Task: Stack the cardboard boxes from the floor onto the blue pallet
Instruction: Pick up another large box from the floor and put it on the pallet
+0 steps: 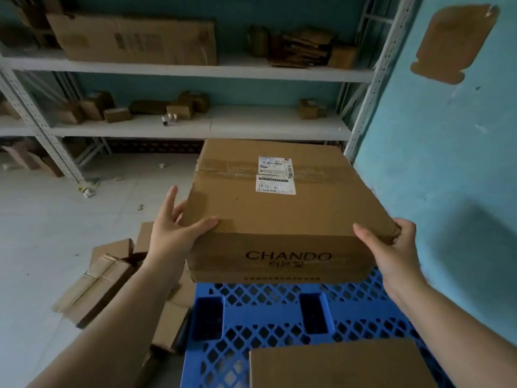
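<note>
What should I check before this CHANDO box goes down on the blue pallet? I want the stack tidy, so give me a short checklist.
1. Left hand grip: thumb on top, fingers along the left side of the CHANDO box. Ok.
2. Right hand grip: wrapped round the near right corner. Ok.
3. Box level: top looks roughly flat, flaps taped shut. Ok.
4. Landing spot: blue pallet grid shows bare just in front of the box; the part beneath it is hidden. Cannot tell.
5. Room from the box already on the pallet: open grid lies between the two. Ok.
6. Floor boxes left of the pallet: several lie close against its edge. Not ok.
</note>
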`<state>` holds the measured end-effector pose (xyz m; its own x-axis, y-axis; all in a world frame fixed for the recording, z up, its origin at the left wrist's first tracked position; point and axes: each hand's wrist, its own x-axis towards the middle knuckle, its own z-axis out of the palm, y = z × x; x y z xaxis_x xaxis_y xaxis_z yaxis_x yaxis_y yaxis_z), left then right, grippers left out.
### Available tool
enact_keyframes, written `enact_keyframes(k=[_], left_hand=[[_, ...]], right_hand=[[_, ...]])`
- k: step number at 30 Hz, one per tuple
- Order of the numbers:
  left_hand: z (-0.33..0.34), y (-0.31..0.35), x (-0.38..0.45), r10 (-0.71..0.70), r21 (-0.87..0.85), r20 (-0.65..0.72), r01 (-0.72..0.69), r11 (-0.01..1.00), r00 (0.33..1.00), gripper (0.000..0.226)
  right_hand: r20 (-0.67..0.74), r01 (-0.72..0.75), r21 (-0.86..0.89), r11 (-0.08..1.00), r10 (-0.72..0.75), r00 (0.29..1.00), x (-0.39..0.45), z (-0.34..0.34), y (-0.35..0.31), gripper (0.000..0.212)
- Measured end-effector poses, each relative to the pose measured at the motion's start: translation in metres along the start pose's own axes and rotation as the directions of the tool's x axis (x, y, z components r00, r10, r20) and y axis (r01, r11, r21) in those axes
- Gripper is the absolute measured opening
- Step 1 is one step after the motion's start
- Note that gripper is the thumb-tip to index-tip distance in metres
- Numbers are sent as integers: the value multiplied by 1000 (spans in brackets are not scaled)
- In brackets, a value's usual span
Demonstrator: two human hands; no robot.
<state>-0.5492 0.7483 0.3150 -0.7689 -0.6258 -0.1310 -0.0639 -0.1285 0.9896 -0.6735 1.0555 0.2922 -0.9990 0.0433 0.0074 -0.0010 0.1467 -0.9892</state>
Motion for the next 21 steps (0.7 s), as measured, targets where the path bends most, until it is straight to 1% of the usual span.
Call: enact_keyframes(k=[3,4,7,11,13,15,16,17,18,19,20,21], left_hand=[[1,-71,7,-30,-18,25,30,999,999,105],[4,-93,9,-39,-10,35,39,999,999,104],[11,-158,15,-85,25,50,84,996,995,103],[13,-238,22,-123,119,67,115,986,990,101],[11,-284,20,-172,166,63,160,973,983,97],[10,-334,16,-227,210,81,206,956,971,92],[11,-359,12,-252,254,96,221,942,963,90],[11,-384,7,-284,314,113,237,920,952,93],[12,-407,1,-323,384,138,250,889,936,98],[13,-427,-5,-357,460,168,247,853,919,104],[14,-445,-9,-376,531,194,226,817,906,108],[14,-460,-13,-383,580,197,208,788,903,109]], right_hand=[[-25,-28,-49,998,26,999,-1,4,79,71],[-42,-29,-71,997,26,999,1,4,104,72],[-51,-44,-130,991,38,998,8,5,170,71],[-39,-86,-183,979,80,996,14,12,249,61],[-39,-87,-254,963,80,996,13,14,286,58],[-49,-142,-396,907,134,990,11,13,326,63],[-55,-198,-489,850,197,979,9,12,345,71],[-53,-254,-611,750,281,958,7,10,364,80],[-42,-278,-756,592,380,924,3,8,382,88],[-43,-257,-880,398,473,880,-3,6,398,94],[-58,-203,-953,223,524,850,-8,6,413,95],[-79,-168,-978,125,523,849,-14,5,425,96]])
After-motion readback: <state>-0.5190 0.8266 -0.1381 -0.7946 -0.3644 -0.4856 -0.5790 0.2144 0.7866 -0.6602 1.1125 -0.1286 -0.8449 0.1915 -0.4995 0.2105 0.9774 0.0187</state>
